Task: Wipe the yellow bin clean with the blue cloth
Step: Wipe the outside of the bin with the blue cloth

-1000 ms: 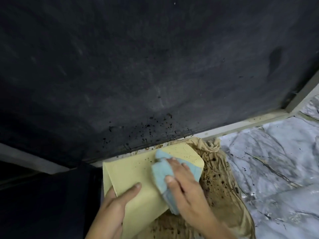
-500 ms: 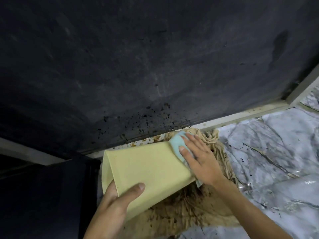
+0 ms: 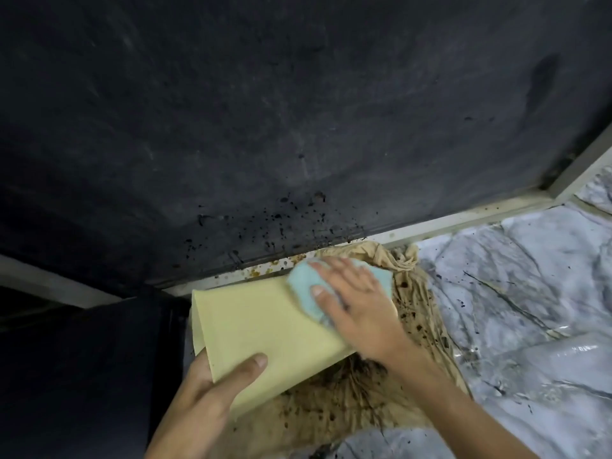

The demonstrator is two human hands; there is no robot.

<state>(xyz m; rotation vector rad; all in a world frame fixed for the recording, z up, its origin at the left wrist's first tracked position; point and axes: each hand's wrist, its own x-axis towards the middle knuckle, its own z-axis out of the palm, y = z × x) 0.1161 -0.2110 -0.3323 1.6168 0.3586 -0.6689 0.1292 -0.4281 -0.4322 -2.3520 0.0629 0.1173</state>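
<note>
The yellow bin (image 3: 261, 329) lies on its side at the lower middle, its rim end pointing left. My left hand (image 3: 212, 389) grips that rim end from below, thumb across the outer wall. My right hand (image 3: 357, 309) presses the folded blue cloth (image 3: 304, 289) flat against the bin's far right end, near its base. Most of the cloth is hidden under my palm and fingers.
A stained, crumpled tan sheet (image 3: 347, 399) lies under the bin, speckled with dark spots. Marbled grey-white floor covering (image 3: 516, 293) spreads to the right. A dark spattered wall (image 3: 298, 127) with a pale baseboard (image 3: 463, 220) rises close behind. A dark object (image 3: 99, 359) stands left.
My right hand slid the cloth from the bin's middle out to its far right end. The bin tilted flatter, with my left hand keeping its grip at the rim.
</note>
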